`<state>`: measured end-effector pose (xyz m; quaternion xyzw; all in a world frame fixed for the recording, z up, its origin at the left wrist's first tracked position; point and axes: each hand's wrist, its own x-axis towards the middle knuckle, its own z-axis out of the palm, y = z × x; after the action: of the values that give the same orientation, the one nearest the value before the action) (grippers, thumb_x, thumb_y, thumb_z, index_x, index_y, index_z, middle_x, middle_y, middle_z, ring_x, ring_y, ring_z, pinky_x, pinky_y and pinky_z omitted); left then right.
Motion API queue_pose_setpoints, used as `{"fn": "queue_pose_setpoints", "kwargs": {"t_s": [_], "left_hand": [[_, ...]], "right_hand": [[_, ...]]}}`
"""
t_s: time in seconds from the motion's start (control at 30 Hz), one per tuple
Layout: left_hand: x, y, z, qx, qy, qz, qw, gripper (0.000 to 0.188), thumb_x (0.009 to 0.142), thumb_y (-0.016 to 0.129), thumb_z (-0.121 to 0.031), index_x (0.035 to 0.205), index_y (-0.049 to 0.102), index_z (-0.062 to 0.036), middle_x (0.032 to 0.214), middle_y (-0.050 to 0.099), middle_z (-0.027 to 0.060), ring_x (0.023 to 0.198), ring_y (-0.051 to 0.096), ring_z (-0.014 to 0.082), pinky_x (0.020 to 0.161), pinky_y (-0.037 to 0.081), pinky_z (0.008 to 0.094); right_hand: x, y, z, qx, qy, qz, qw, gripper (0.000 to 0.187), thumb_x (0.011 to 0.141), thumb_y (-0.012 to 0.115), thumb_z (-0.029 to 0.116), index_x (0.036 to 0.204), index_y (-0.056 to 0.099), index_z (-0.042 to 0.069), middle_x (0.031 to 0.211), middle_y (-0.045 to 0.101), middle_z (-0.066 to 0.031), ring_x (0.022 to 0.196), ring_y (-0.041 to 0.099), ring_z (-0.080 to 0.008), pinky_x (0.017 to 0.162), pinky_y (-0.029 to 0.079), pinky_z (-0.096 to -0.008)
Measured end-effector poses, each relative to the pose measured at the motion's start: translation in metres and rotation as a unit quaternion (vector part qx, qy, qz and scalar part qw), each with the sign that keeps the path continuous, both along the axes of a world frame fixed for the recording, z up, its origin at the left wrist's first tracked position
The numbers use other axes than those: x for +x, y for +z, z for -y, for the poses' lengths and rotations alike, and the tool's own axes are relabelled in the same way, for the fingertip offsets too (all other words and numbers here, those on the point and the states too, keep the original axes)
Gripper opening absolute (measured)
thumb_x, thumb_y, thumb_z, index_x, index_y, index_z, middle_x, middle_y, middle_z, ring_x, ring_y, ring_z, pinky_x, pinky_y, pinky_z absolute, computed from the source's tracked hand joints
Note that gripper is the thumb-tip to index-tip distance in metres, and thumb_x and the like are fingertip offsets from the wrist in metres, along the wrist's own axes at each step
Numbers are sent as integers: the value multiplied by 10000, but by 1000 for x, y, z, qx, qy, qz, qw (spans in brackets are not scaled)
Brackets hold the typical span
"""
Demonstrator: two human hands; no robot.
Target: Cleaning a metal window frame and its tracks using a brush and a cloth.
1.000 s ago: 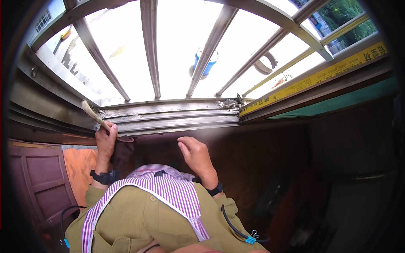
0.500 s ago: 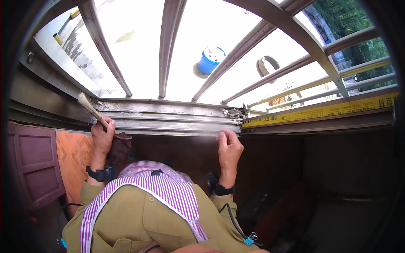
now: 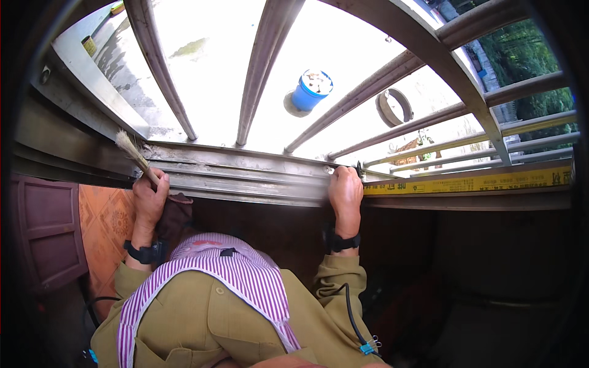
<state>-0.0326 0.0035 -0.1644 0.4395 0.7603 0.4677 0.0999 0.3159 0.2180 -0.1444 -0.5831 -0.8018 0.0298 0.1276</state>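
Note:
My left hand [image 3: 150, 195] is closed around the handle of a paintbrush [image 3: 136, 154], whose pale bristles point up and to the left. A dark brown cloth [image 3: 176, 214] hangs just beside this hand; I cannot tell whether the fingers also grip it. Over the right end of the grooved metal window track [image 3: 245, 179], my right hand [image 3: 346, 193] reaches down with its fingers pinched together. The knuckles hide whatever lies between those fingertips.
Metal bars [image 3: 261, 73] stand beyond the track. Outside are a blue bucket [image 3: 311, 92] filled with pale pieces and a round ring-shaped object [image 3: 386, 110]. A sash with a yellow strip [image 3: 466, 182] lies to the right. At left are a dark panelled piece [image 3: 52, 230] and orange tiles [image 3: 105, 214].
My right hand has moved forward and right, from the track's near edge to its right end, now covering the loose debris seen there. The left hand with the paintbrush has barely moved.

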Motion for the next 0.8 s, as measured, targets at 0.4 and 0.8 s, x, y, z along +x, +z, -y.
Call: {"fn": "queue_pose_setpoints", "kwargs": {"t_s": [0.4,0.8], "left_hand": [[-2,-5,-1,20,-5,4,1000,111,831,594,-86,764,551,-8,589,532,75,527,517,161,537,423,307],[2,2,1,30,-18,74,997,117,827,592,-76,739,554,-9,558,531,55,501,520,141,508,415,294]], "right_hand": [[12,-3,1,4,70,24,997,30,826,455,37,842,476,22,810,564,-189,770,562,-395,644,448,-485],[-5,10,21,-35,65,-32,997,87,789,474,-15,857,525,4,865,573,-241,826,553,-434,691,438,-508]]}}
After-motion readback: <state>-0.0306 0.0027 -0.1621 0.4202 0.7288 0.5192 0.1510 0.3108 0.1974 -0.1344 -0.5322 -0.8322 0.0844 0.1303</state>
